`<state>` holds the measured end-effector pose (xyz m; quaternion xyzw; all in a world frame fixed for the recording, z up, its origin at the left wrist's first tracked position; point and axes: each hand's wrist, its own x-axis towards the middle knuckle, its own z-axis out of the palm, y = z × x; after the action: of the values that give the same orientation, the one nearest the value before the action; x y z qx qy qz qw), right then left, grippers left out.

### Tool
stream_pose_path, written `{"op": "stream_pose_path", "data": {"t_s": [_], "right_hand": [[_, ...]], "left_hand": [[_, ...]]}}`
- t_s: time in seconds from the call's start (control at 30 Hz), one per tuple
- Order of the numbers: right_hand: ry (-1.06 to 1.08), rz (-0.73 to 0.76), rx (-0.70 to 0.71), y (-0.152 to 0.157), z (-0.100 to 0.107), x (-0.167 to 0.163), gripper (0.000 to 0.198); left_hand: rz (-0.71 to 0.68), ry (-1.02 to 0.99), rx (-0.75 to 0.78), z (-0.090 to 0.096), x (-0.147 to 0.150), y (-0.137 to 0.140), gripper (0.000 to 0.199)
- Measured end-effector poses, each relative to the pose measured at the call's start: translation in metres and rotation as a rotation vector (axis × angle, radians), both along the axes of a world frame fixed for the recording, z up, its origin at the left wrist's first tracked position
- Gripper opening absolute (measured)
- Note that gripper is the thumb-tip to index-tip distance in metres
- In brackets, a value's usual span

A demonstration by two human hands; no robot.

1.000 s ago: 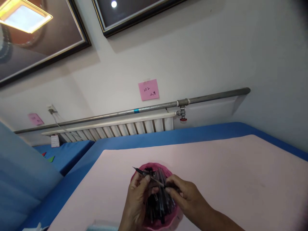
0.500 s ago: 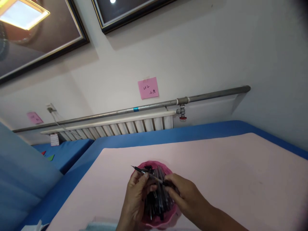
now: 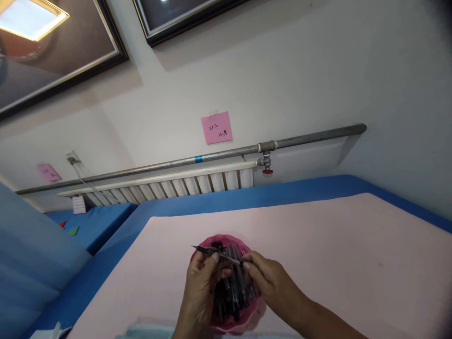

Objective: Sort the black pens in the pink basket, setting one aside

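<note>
A: What's the work surface?

B: A smooth, pale pink sheet (image 3: 335, 263) spread over a flat blue top (image 3: 282, 190). Beyond it, a long grey metal pipe (image 3: 162, 165) runs along the white wall (image 3: 282, 70), above a white ribbed radiator (image 3: 190, 186).

A: Anything on that wall?

B: Two dark-framed pictures, cut off by the view, and a square pink paper note (image 3: 216, 127) with handwriting. Light blue draped fabric (image 3: 31, 263) hangs at the left edge.

A: And the hands?

B: Both are over a round pink bowl (image 3: 252, 316) on the sheet, filled with dark and clear pens (image 3: 236, 287). The left hand (image 3: 200, 287) comes up from below, thumb pressing a slim black-tipped pen (image 3: 204, 250) against its fingers. The right hand (image 3: 270, 278) reaches in from the lower right, thumb and forefinger pinched together on the pen's rear end.

A: How does that pen lie?

B: Slantwise above the bowl, its fine point towards the left and slightly up.
</note>
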<state>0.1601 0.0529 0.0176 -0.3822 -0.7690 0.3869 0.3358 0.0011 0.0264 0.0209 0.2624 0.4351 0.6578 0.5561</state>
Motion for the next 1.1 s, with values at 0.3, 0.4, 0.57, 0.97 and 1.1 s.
{"op": "stream_pose_path", "data": {"t_s": [0.3,0.4,0.57,0.97,1.1], "right_hand": [[-0.070,-0.008,0.166,0.001,0.002,0.004,0.010],[-0.143,0.026,0.218,0.002,0.000,0.006,0.021],[-0.196,-0.002,0.249,0.000,-0.001,0.006,0.010],[-0.287,0.062,0.427,0.002,-0.007,0.007,0.011],[-0.298,0.070,0.407,0.000,-0.008,0.006,0.013]], "left_hand": [[0.014,-0.016,0.018,0.003,-0.002,0.000,0.026],[0.008,-0.014,0.012,0.004,-0.001,0.000,0.028],[-0.026,-0.007,0.004,0.005,0.001,-0.002,0.026],[-0.024,0.078,-0.013,0.005,0.001,-0.002,0.027],[-0.049,0.134,0.016,0.005,0.000,-0.002,0.025]]}}
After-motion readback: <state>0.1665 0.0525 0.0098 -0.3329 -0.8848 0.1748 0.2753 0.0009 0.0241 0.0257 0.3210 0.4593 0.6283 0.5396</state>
